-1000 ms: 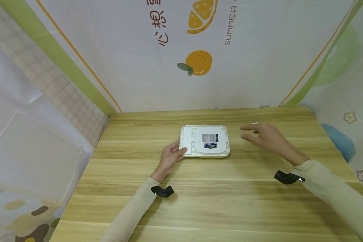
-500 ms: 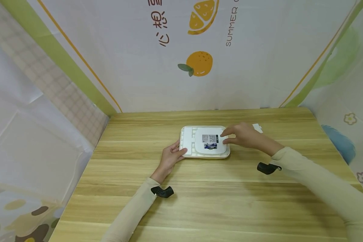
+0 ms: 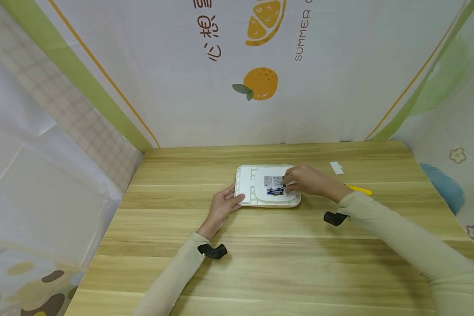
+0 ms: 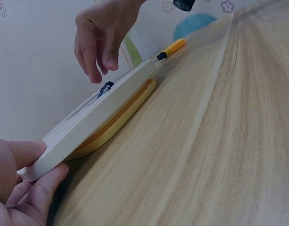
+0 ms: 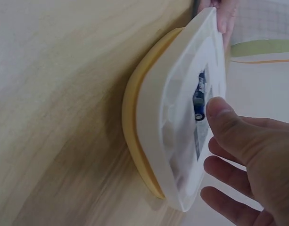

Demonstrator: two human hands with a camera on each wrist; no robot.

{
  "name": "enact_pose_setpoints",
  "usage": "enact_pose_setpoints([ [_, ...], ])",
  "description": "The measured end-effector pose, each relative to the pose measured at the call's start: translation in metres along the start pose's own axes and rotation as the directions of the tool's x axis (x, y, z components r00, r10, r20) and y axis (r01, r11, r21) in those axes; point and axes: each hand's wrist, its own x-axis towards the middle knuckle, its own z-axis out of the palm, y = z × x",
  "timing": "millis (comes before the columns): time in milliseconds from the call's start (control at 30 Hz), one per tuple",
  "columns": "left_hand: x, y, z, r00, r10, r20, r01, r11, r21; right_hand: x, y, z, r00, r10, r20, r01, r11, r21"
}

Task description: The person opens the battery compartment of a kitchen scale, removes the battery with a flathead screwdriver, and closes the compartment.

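A white, rounded rectangular device (image 3: 245,180) lies underside up, its yellow lower part (image 5: 130,108) against the table. Blue AA-type batteries (image 3: 275,191) sit in its uncovered compartment, beside a printed label (image 3: 271,181). My left hand (image 3: 221,206) holds the device's left end, thumb on top and fingers beneath; that end is raised off the table. Over the compartment hovers my right hand (image 3: 310,179), fingers loosely bent and pointing down. In the right wrist view its thumb (image 5: 222,115) is close beside the battery, and nothing shows between the fingers.
A small white battery cover (image 3: 337,167) lies on the wooden table (image 3: 260,263), behind the right forearm. A yellow-handled screwdriver (image 4: 172,48) rests right of the device, partly hidden by that arm in the head view. Printed cloth (image 3: 320,101) hangs behind.
My right hand has moved left from beside the device to above the battery compartment. The battery cover and yellow handle have come into fuller view. My left hand has stayed put.
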Motion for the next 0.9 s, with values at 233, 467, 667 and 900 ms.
enact_pose_setpoints([
  [233,0.001,-0.002,-0.001,1.0,0.01,0.003,-0.01,1.0,0.003,0.004,0.004,0.008,1.0,-0.002,0.025,0.003,1.0,-0.027],
  [467,0.0,-0.001,-0.002,1.0,0.006,0.006,-0.006,1.0,0.005,0.008,0.009,0.015,1.0,-0.02,0.021,0.02,0.999,-0.037],
  [667,0.0,-0.001,-0.001,1.0,0.006,0.008,-0.006,1.0,-0.001,0.01,0.007,0.015,0.998,-0.056,0.009,0.056,0.996,-0.071],
  [900,0.0,-0.001,-0.001,1.0,0.006,0.008,-0.006,1.0,0.005,0.009,0.005,0.015,0.999,-0.042,0.014,0.043,0.996,-0.083],
])
